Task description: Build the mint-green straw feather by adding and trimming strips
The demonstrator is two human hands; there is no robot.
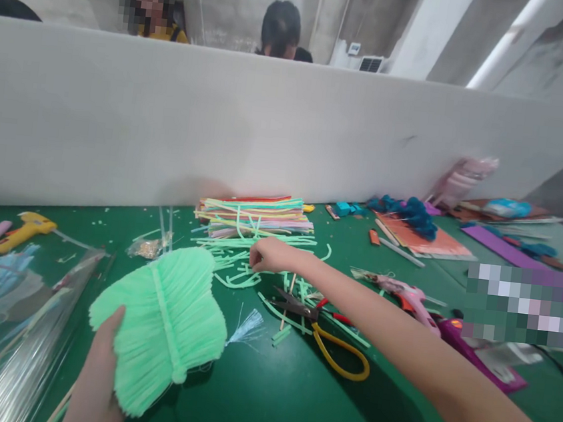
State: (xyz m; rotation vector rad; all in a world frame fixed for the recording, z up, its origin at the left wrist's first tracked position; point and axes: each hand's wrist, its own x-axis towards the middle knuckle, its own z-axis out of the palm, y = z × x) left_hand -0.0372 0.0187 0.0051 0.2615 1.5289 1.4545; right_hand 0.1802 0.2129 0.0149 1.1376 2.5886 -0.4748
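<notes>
Left hand: your left hand (98,370) grips the lower edge of the green fringed leaf (162,322), thumb on top; keep that hold firm and the piece flat, so its fine strands do not bend.
Leaf: it sits low and left of centre, just above the green surface (261,403), central rib running toward you.
Scissors: yellow-handled scissors (322,326) lie right under your right forearm; lift the arm clear of the blades as you draw back.
Right hand: your right hand (269,255) reaches across with fingertips pinched at the loose green strips (236,260); whether a strip is caught already, I cannot tell. Take one strip only, from its end.
Stack: beyond, the multicoloured strip stack (255,215) lies against the white partition (270,129); avoid dragging it.
Glue guns: a yellow one (20,229) far left, a pink one (410,298) right.
</notes>
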